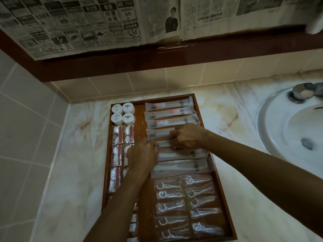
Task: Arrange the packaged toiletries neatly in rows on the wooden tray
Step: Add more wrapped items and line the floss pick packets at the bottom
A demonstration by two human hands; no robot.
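Left column of the wooden tray [203,117] is set: four round white tubs [123,114] at the far end, then the cotton-swab packets [117,155] running near, partly under the left forearm. Left hand [142,155] sits mid-tray, fingertips on the left end of a long sachet [163,143]; can't tell if it pinches or just presses. Right hand [187,136] has fingers curled over the same sachet's right part, holding it down.

Step in hand, as I read it: squaring that one sachet into the stack of long sachets. Three lie neat farther off, two nearer. The floss-pick packets [186,205] fill the near right in two columns.

Next move needs the sachet slid parallel to its neighbours, ends flush, without nudging those touching it.

Around: marble counter [73,154], basin [288,130] and tap [304,91] far right, newspaper [87,23] over the mirror. Nothing blocks the hands.
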